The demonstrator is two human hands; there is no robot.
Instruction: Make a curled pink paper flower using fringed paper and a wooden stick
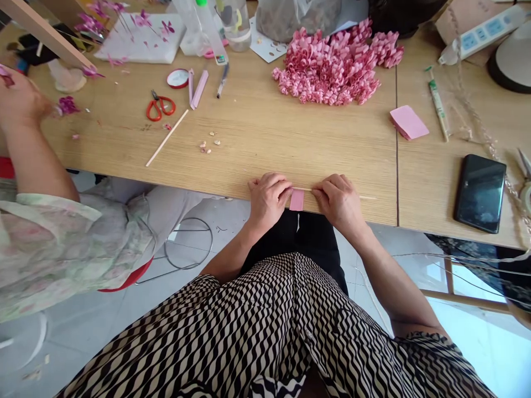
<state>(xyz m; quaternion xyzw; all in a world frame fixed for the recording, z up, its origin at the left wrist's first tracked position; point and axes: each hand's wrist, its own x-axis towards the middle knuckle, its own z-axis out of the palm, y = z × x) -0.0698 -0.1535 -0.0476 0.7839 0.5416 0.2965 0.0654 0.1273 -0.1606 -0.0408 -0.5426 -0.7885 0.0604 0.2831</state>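
At the table's front edge, both my hands pinch a thin wooden stick (365, 197) that lies crosswise. My left hand (269, 200) is closed on its left part, and my right hand (339, 200) grips it further right, with the tip sticking out beyond. Between the hands a small pink paper strip (296, 200) hangs from the stick over the edge. Whether the strip is wound round the stick is too small to tell. A stack of pink paper pieces (409, 122) lies to the right, and a heap of curled pink paper pieces (332, 66) is further back.
Orange-handled scissors (160, 106), another wooden stick (167, 138) and a roll of tape (178, 78) lie to the left. A black phone (480, 193) rests at the right. A co-worker's arm (37, 138) reaches over the far left, near purple flowers (68, 105).
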